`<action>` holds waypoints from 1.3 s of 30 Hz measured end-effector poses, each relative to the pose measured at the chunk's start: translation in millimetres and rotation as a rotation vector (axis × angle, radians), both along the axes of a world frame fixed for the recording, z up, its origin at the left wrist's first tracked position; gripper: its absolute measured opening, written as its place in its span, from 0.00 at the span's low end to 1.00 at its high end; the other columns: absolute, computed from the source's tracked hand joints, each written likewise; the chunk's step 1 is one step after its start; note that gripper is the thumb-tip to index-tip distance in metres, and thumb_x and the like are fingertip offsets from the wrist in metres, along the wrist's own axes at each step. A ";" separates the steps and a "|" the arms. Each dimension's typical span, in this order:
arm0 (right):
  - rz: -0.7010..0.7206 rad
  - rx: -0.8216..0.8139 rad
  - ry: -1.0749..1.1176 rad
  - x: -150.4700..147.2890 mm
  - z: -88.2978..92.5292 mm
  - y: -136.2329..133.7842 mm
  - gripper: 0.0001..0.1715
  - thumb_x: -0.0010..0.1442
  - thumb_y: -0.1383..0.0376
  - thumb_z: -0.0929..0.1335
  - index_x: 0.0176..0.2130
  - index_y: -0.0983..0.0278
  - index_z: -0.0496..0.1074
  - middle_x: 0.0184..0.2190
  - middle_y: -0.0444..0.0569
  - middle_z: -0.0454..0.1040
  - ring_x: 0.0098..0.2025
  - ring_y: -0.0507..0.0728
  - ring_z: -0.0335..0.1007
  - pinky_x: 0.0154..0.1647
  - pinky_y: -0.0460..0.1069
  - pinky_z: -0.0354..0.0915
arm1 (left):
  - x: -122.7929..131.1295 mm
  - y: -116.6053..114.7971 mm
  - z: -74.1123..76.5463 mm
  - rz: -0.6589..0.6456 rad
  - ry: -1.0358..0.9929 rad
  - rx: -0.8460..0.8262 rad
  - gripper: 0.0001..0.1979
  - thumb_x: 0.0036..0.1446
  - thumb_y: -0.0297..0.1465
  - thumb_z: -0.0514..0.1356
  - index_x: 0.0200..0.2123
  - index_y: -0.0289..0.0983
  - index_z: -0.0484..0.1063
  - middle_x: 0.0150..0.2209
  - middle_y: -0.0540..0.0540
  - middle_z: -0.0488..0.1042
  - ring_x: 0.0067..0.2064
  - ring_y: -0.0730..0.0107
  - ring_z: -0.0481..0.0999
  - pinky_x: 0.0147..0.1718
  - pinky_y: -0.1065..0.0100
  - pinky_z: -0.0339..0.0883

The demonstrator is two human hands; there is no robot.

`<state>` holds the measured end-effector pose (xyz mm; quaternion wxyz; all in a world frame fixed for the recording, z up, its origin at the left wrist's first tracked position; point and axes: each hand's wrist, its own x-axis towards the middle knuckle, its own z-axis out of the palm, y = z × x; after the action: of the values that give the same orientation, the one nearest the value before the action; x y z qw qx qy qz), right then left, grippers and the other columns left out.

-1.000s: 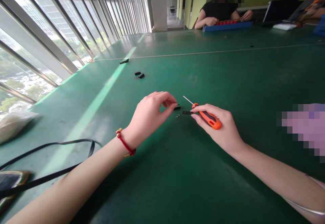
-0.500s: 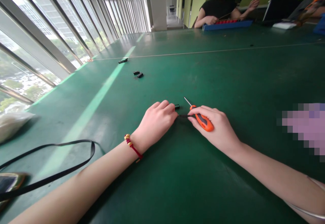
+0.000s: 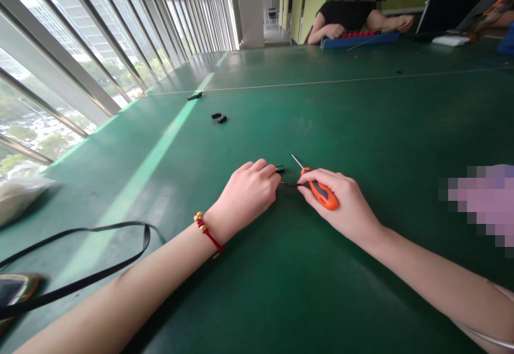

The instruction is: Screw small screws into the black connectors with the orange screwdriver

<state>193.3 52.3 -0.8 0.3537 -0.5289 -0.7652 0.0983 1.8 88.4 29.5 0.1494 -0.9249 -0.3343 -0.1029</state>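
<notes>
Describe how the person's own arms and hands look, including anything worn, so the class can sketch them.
The left hand and right hand are ungloved, on slender, bare forearms. A red cord bracelet with round gold-coloured beads circles the left wrist. A thin, silvery curved strip crosses the right arm; what it is, I cannot tell.

This place is looking like an office: beyond the right hand [image 3: 349, 204], yellow-green partitions [image 3: 315, 8] are standing in a row and a dark laptop [image 3: 445, 14] is sitting open; left of the left hand [image 3: 249, 196], a metal railing [image 3: 116, 30] is running alongside the green table [image 3: 401, 118].
</notes>
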 end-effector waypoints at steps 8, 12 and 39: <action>0.015 -0.026 0.096 -0.8 3.5 -1.2 0.04 0.57 0.66 0.66 0.34 0.61 0.71 0.34 0.47 0.76 0.33 0.54 0.70 0.36 0.48 0.64 | 6.0 -2.5 -3.1 0.124 -0.927 -0.581 0.04 0.51 0.28 0.60 0.26 0.34 0.73 0.28 0.49 0.75 0.30 0.74 0.71 0.31 0.73 0.66; 0.034 -0.032 0.132 -1.2 5.0 -1.0 0.03 0.57 0.66 0.66 0.34 0.62 0.71 0.32 0.46 0.75 0.31 0.53 0.70 0.34 0.47 0.63 | 8.9 -2.5 -5.7 0.171 -1.024 -0.796 0.06 0.50 0.31 0.62 0.26 0.33 0.74 0.27 0.48 0.76 0.29 0.74 0.71 0.29 0.73 0.65; 0.043 -0.039 0.195 -0.2 5.7 0.5 0.03 0.57 0.66 0.66 0.33 0.62 0.69 0.30 0.44 0.75 0.30 0.51 0.69 0.34 0.45 0.62 | 6.8 -0.6 -8.3 0.169 -0.841 -0.756 0.04 0.49 0.28 0.59 0.27 0.34 0.73 0.28 0.49 0.76 0.28 0.75 0.72 0.29 0.75 0.66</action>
<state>193.1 52.8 4.9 0.4140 -0.5069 -0.7363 0.1716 8.6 87.8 21.2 -0.3301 -0.7635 -0.4514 -0.3231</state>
